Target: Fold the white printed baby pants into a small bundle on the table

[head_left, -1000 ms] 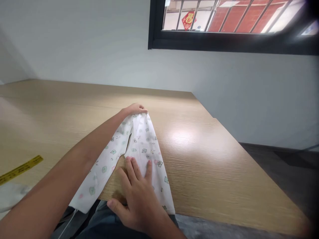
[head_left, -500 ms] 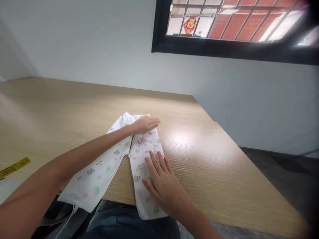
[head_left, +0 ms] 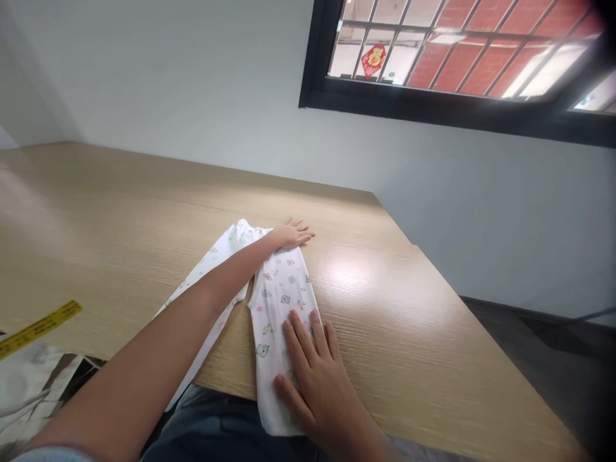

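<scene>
A pair of small white trousers with a tiny green and pink print lies on the wooden table, waistband away from me, its leg ends hanging over the near edge. My left hand rests flat with fingers stretched out on the right end of the waistband. My right hand lies flat, fingers apart, on the lower part of the right leg near the table's front edge. My left forearm covers much of the left leg.
A yellow measuring tape lies at the table's left front. White fabric and a dark strap sit below it at the left edge. The table's right edge drops to a dark floor. A black-framed window is above.
The trousers went from held up by the waistband to lying flat. My left hand slid right along the waistband and flattened. My right hand moved down the right leg towards me.
</scene>
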The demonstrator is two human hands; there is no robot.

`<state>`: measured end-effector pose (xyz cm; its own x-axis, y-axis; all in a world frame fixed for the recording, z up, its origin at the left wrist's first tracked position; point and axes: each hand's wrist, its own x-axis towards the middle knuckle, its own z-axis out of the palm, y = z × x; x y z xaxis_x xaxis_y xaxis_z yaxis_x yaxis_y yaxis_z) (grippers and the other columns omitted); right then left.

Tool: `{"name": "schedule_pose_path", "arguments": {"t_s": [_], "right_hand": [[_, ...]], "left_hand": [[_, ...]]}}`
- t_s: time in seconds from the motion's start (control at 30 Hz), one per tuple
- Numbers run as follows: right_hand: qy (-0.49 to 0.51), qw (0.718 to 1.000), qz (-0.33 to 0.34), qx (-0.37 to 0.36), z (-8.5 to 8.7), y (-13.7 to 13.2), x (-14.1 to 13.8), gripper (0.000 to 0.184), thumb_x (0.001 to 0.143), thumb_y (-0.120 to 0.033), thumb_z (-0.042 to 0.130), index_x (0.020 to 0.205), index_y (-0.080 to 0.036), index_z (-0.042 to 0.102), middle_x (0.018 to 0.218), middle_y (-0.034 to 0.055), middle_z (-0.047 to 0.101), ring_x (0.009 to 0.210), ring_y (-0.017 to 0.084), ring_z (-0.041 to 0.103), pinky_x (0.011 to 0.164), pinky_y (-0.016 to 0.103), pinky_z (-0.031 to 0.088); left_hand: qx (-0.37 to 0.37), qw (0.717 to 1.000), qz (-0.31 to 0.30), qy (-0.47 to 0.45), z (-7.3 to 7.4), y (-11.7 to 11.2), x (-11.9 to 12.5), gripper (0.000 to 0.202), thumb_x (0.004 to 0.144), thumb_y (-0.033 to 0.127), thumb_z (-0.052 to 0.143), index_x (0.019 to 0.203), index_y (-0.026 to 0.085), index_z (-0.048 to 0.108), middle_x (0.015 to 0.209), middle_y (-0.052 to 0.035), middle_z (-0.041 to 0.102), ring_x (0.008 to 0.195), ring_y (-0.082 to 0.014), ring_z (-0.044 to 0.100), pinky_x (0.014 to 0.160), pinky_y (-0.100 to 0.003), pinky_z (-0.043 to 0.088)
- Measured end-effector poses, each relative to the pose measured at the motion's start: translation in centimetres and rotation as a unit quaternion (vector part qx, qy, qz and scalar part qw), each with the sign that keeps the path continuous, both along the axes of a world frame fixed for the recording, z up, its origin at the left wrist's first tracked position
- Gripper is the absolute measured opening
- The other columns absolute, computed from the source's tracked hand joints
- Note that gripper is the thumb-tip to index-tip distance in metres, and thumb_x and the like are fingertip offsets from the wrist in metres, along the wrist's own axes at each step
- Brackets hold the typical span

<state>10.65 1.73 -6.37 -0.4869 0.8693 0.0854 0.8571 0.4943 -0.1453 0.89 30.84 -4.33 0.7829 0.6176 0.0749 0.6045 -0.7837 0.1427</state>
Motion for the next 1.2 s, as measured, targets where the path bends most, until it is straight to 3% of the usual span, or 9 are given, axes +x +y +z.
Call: {"name": "schedule_pose_path", "arguments": {"t_s": [0.1,0.23,0.37,0.43,0.53,0.63,0.73,0.97,1.2], "right_hand": [[0.013,0.999,0.012,-0.050,0.7,-0.2,0.6,0.064,0.091,-0.051,0.026,0.142,-0.014,0.015,0.147,0.0067,0.005,0.130,0.037,-0.008,0.103,0.062,0.014],[0.038,0.992,0.007,-0.120,2.6,2.0,0.9,0.056,0.093,-0.048,0.020,0.142,-0.019,0.019,0.146,0.0053,0.013,0.133,0.031,0.004,0.104,0.060,0.012],[0.035,0.997,-0.018,-0.067,3.6,9.0,-0.3,0.050,0.094,-0.031,0.025,0.139,-0.010,0.027,0.145,0.0085,0.020,0.134,0.024,0.008,0.110,0.046,0.007],[0.045,0.996,-0.041,-0.061,3.3,13.5,-1.3,0.049,0.094,-0.025,0.021,0.140,-0.008,0.022,0.146,0.0092,0.017,0.134,0.020,0.011,0.109,0.036,0.020],[0.050,0.993,-0.098,-0.036,2.2,19.1,-2.6,0.049,0.096,-0.024,0.018,0.140,-0.005,0.014,0.146,0.0151,0.012,0.133,0.021,0.012,0.107,0.038,0.022],[0.035,0.991,-0.126,-0.025,0.9,21.8,-2.6,0.051,0.096,-0.037,0.029,0.140,-0.014,0.018,0.146,0.0141,0.017,0.132,0.026,0.018,0.106,0.050,0.019],[0.010,0.992,-0.124,-0.026,0.3,22.1,-1.1,0.052,0.095,-0.044,0.030,0.140,-0.019,0.021,0.146,0.0099,0.018,0.132,0.026,0.019,0.106,0.051,0.016],[-0.028,0.990,-0.138,-0.025,0.5,21.1,2.3,0.052,0.095,-0.039,0.014,0.142,-0.018,0.013,0.146,0.0059,0.018,0.132,0.027,0.017,0.105,0.054,0.016],[-0.016,0.995,-0.094,0.009,1.7,21.3,0.6,0.057,0.094,-0.039,0.007,0.142,-0.009,0.012,0.147,0.0079,0.008,0.134,0.027,0.005,0.106,0.046,0.020]], "left_hand": [[0.016,0.999,0.043,-0.027,1.4,-0.9,-1.9,0.046,0.094,0.040,0.019,0.134,0.023,0.035,0.144,-0.0032,0.029,0.134,-0.0218,0.018,0.108,-0.044,0.007],[0.028,0.991,0.109,-0.066,2.5,-2.6,-7.8,0.053,0.094,0.040,0.005,0.138,0.018,0.025,0.146,-0.0041,0.024,0.134,-0.0193,0.017,0.109,-0.041,0.012],[0.017,0.984,0.163,-0.072,1.3,-3.2,-13.3,0.053,0.094,0.036,0.007,0.136,0.013,0.030,0.143,-0.0067,0.030,0.132,-0.0164,0.023,0.108,-0.033,0.020],[0.009,0.981,0.182,-0.071,0.0,-3.0,-14.7,0.052,0.094,0.035,0.008,0.136,0.013,0.032,0.143,-0.0073,0.031,0.132,-0.0156,0.026,0.107,-0.031,0.023],[0.000,0.977,0.202,-0.070,-1.7,-2.5,-15.3,0.049,0.095,0.038,0.014,0.136,0.016,0.030,0.143,-0.0081,0.031,0.131,-0.0191,0.028,0.106,-0.042,0.024],[-0.001,0.971,0.227,-0.074,-2.7,-2.1,-15.5,0.048,0.095,0.040,0.016,0.139,0.022,0.022,0.143,-0.0076,0.029,0.131,-0.0218,0.027,0.105,-0.050,0.022],[0.006,0.964,0.255,-0.075,-3.1,-1.9,-15.7,0.049,0.094,0.042,0.028,0.139,0.024,0.021,0.144,-0.0090,0.027,0.130,-0.0255,0.027,0.105,-0.053,0.020],[0.017,0.955,0.292,-0.043,-3.4,-2.6,-15.1,0.052,0.088,0.040,0.046,0.134,0.022,0.032,0.142,-0.0098,0.027,0.128,-0.0306,0.027,0.103,-0.058,0.018],[0.013,0.963,0.266,-0.044,-2.7,-3.8,-13.5,0.051,0.094,0.042,0.007,0.142,0.027,0.011,0.148,-0.0078,0.013,0.134,-0.0337,0.012,0.099,-0.064,0.013]]}}
